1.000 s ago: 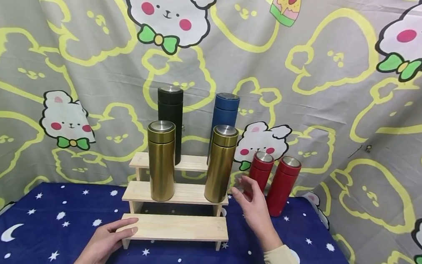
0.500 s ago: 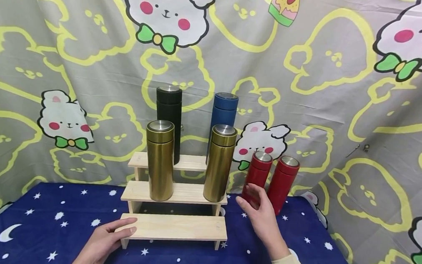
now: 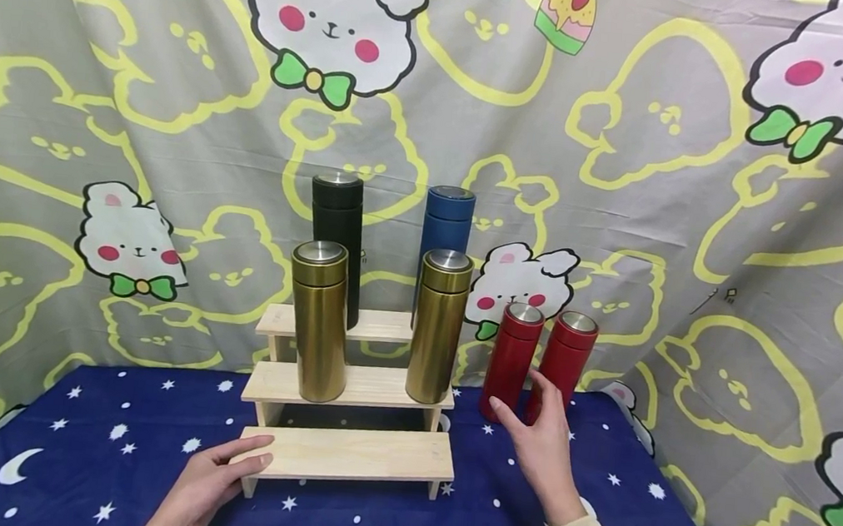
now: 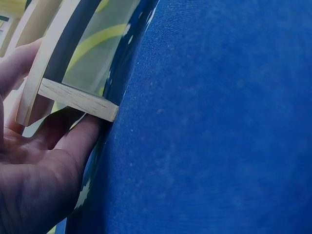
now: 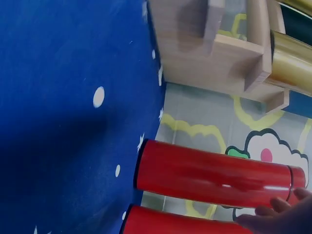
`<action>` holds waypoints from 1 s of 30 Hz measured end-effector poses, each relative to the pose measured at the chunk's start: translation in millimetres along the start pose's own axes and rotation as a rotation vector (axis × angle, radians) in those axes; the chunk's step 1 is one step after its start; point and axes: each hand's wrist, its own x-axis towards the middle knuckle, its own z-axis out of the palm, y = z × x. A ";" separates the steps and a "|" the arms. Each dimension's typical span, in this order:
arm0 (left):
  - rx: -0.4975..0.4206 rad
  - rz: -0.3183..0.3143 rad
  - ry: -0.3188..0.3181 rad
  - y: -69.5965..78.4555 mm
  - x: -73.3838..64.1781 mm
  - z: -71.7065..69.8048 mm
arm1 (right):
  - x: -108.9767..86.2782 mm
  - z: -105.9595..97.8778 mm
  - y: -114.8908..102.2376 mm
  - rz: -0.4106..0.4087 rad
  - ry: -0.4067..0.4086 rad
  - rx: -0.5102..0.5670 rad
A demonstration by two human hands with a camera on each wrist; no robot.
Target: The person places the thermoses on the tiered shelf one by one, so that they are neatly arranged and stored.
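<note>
My left hand [image 3: 205, 478] grips the left end of the lowest step of a three-step wooden stand [image 3: 355, 454], with fingers around the step's end and leg [image 4: 78, 97] in the left wrist view. My right hand [image 3: 544, 449] is in front of two red thermos bottles, thumb and fingers apart around the lower part of the left red thermos [image 3: 514, 355]. Whether it touches that bottle cannot be told. Fingertips show beside the same thermos [image 5: 209, 173] in the right wrist view. The right red thermos [image 3: 572, 351] stands upright close by, partly hidden by the hand.
Two gold thermoses stand on the middle step, one left [image 3: 319, 329] and one right [image 3: 436, 339]. Behind them, a black thermos [image 3: 338, 197] and a blue thermos [image 3: 448, 215] stand on the top step. A blue star-patterned cloth [image 3: 110, 470] covers the table before a cartoon-print curtain [image 3: 199, 143].
My right hand has moved right and slightly down, from beside the stand to in front of the red thermoses, uncovering more of the left one. The left hand keeps its place on the stand.
</note>
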 end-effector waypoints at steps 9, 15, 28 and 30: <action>0.017 -0.016 -0.002 3.1 -0.6 -2.3 | 15.6 6.5 4.2 0.006 0.053 0.033; 0.013 -0.003 0.000 3.0 -1.5 -2.6 | 27.9 11.2 8.1 0.055 0.033 0.085; 0.011 0.001 -0.001 -0.7 0.4 -0.9 | 45.2 19.2 22.9 0.083 0.050 0.091; 0.010 -0.004 0.001 -0.4 0.4 -0.4 | 46.5 20.3 24.5 0.086 0.048 0.085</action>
